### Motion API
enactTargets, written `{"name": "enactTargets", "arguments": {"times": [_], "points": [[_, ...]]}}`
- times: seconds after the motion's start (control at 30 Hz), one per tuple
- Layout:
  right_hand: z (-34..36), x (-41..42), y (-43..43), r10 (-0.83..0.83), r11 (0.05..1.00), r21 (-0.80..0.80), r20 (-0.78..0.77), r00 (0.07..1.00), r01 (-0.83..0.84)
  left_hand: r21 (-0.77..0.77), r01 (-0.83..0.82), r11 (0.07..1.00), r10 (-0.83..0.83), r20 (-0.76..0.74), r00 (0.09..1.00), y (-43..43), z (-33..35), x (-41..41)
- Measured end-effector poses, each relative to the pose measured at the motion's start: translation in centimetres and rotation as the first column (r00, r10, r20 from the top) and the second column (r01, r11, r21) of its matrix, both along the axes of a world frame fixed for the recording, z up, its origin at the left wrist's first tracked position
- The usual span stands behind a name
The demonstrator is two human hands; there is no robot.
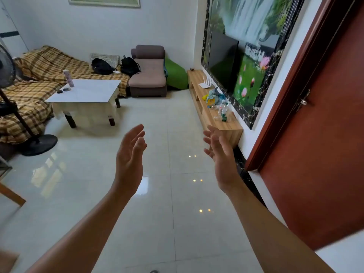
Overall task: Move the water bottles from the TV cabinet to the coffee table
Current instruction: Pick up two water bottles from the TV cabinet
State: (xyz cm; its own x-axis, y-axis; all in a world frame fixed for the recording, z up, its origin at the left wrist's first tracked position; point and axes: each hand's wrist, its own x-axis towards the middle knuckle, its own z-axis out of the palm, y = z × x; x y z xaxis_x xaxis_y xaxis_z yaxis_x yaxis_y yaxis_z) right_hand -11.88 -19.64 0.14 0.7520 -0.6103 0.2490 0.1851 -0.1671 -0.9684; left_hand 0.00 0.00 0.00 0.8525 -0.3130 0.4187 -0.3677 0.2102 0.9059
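Several clear water bottles stand clustered near the close end of the low wooden TV cabinet along the right wall. The white-topped coffee table stands at the left middle, in front of the sofa. My left hand and my right hand are both raised over the floor, palms facing each other, fingers straight and holding nothing. My right hand is just short of the cabinet's near end.
A pink bottle and two small dark items sit on the coffee table. A standing fan is at the left. A router and cloth pile lie on the cabinet. A red door is at the right.
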Motion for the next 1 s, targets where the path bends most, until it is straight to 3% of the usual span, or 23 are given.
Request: {"name": "enactTargets", "arguments": {"times": [0.47, 0.83, 1.0], "points": [[0.1, 19.0, -7.8, -0.061, 0.998, -0.002, -0.037, 0.997, 0.061, 0.017, 0.068, 0.998, -0.068, 0.009, 0.998, -8.7, -0.2, 20.1], [-0.5, 31.5, -15.0, -0.072, 0.997, -0.013, -0.056, 0.996, 0.071, 0.126, 0.221, 0.967, -0.222, -0.003, 0.975, -13.8, 0.2, 35.4], [-1.3, 36.9, -19.7, -0.072, 0.997, -0.007, -0.047, 0.996, 0.072, 0.138, 0.211, 0.968, -0.212, -0.002, 0.977, -18.6, -0.6, 40.6]]}}
